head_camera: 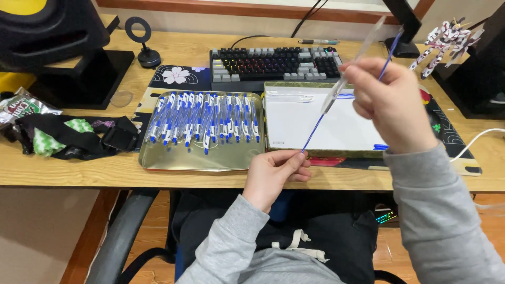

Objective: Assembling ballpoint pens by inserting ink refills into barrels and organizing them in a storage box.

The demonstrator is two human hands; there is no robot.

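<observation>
My left hand (275, 172) pinches the lower tip of a thin blue pen refill (315, 131), just in front of the desk edge. My right hand (389, 102) is raised above the white-lined tray (294, 126) and holds a clear pen barrel (357, 58) tilted up to the right, with the refill running through the same grip. To the left, a gold metal tray (158, 158) holds several assembled blue-and-white pens (205, 121) laid side by side.
A keyboard (273, 63) sits behind the trays. A black strap and snack bag (63, 134) lie at the left, a small ring stand (144, 50) at the back, a toy robot figure (447, 42) at the right. A white cable (476, 139) crosses the right edge.
</observation>
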